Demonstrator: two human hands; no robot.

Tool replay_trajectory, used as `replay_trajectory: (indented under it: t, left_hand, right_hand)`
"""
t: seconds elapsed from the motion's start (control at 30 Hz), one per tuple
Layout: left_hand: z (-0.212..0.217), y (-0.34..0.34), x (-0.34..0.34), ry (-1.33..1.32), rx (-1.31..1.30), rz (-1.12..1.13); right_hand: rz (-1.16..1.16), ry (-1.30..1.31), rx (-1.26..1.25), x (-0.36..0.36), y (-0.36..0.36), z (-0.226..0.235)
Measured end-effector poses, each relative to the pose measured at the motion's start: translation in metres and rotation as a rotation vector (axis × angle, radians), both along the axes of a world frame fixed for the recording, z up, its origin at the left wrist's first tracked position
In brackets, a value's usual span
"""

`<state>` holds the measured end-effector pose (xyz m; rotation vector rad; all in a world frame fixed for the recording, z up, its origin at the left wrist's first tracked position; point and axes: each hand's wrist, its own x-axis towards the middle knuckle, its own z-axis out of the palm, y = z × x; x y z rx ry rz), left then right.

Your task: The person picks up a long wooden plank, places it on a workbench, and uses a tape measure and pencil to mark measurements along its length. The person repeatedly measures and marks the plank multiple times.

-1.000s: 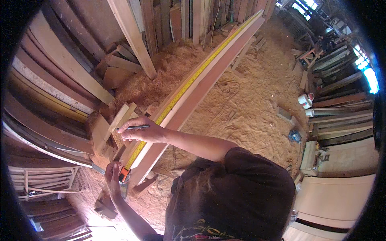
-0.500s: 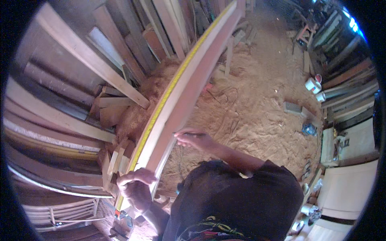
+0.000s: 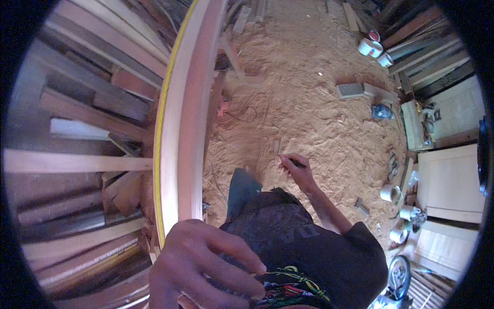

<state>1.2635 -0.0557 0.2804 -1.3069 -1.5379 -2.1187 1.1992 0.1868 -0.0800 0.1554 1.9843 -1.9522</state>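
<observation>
A long wooden board (image 3: 190,113) runs from the top of the view down to my left side. Along its left edge lies a yellow measuring tape (image 3: 164,113). Large and close, my left hand (image 3: 206,260) covers the board's near end, its bent fingers spread a little apart and nothing visible in them. Over the floor to the right of the board, my right hand (image 3: 298,169) pinches a slim dark pencil (image 3: 297,162), clear of the board. Whatever lies behind the left hand, including the tape's near end, is hidden.
Stacked planks (image 3: 77,162) fill the left side, one reaching close to the board. Sawdust covers the floor (image 3: 309,113). At the right are white buckets (image 3: 366,47), grey blocks (image 3: 350,91), a blue plastic bag (image 3: 382,112), a hammer (image 3: 362,206) and pale wooden panels (image 3: 450,180).
My left hand has come off the board's near end and up close to the camera. The right hand has moved right, away from the board, with the pencil. My view has turned.
</observation>
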Motion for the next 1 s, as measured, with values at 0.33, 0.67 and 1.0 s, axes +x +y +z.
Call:
replay_trajectory:
  t: [0.33, 0.67, 1.0]
  left_hand:
    - [0.023, -0.049, -0.217, -0.213, -0.083, -0.147]
    - [-0.099, -0.039, -0.468, -0.525, 0.001, 0.04]
    - [-0.194, 0.012, -0.683, -0.892, -0.078, 0.73]
  right_hand:
    - [-0.418, -0.233, -0.075, -0.084, 0.069, -0.165]
    - [-0.612, -0.818, 0.069, -0.143, 0.206, -0.299]
    - [-0.034, -0.03, 0.565, -0.637, 0.273, -0.313]
